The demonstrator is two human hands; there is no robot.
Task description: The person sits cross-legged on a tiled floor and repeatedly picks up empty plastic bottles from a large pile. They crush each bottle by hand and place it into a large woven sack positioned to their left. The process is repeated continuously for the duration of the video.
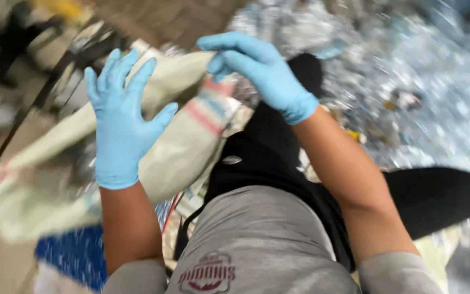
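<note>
Right hand (259, 73) grip pinching sack (180, 136) edge, left hand (119, 122) spread, plastic heap (409, 87) behind.

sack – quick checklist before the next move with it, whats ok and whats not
1. Right hand grips the sack at its top edge: ok, fingers are pinched on the cloth.
2. Left hand has a hold: not ok, it is open with fingers spread, in front of the sack.
3. Gloves whole on both hands: ok, no tear shows.
4. Sack mouth open: cannot tell, the view is blurred.
5. Pile of clear plastic bottles beside the sack: ok, it lies at the right.
6. What is in the sack: cannot tell.
</note>
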